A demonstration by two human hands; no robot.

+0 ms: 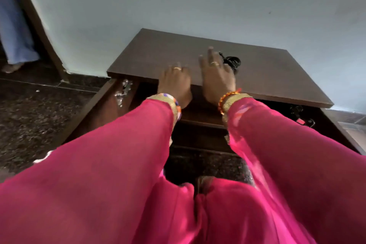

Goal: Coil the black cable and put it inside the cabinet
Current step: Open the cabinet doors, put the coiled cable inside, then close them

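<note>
The bundled black cable (232, 61) is seen on top of the dark brown wooden cabinet (267, 73) — just right of the right hand (216, 74), fingers spread. The left hand (175, 83) is rested at the near edge, fingers bent together.

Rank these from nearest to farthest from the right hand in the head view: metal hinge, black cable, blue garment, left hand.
1. black cable, beside the right hand, on the cabinet top.
2. left hand, just left, at the top's front edge.
3. metal hinge, on the open cabinet door.
4. blue garment, far left.
</note>
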